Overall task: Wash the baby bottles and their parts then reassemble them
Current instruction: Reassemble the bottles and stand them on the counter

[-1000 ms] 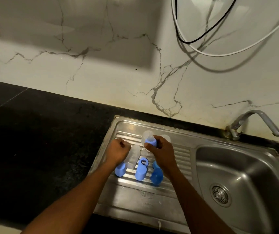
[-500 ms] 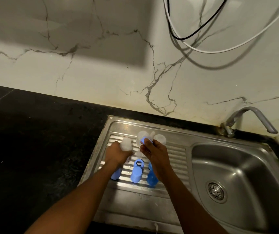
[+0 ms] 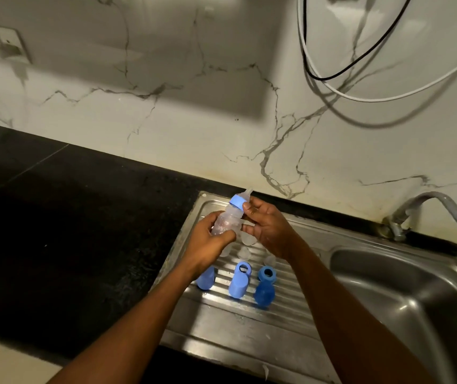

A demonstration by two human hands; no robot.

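Lifted the clear bottle (image 3: 226,221) off the draining board (image 3: 249,322) in the last sec; lay down there among the blue pieces (image 3: 238,284) a moment ago. Brought the blue ring (image 3: 237,202) w/ its teat (image 3: 248,193) across & set it on the neck, mid-frame, above the board's far edge. Meant, prob., reassembly of one bottle under way: ring on, likely not yet screwed tight.

Gripped the bottle body w/ left hand (image 3: 208,245), fingers wrapped round it, forearm in from lower left. Held it tilted, top toward upper right. Pinched the ring w/ right hand (image 3: 268,231), thumb tip on the rim, other fingers curled just below, forearm in from lower right.

Left the blue pieces standing in a row at lower centre, small clear bits just behind. No hand near sink (image 3: 387,273) or tap (image 3: 440,200) at right.
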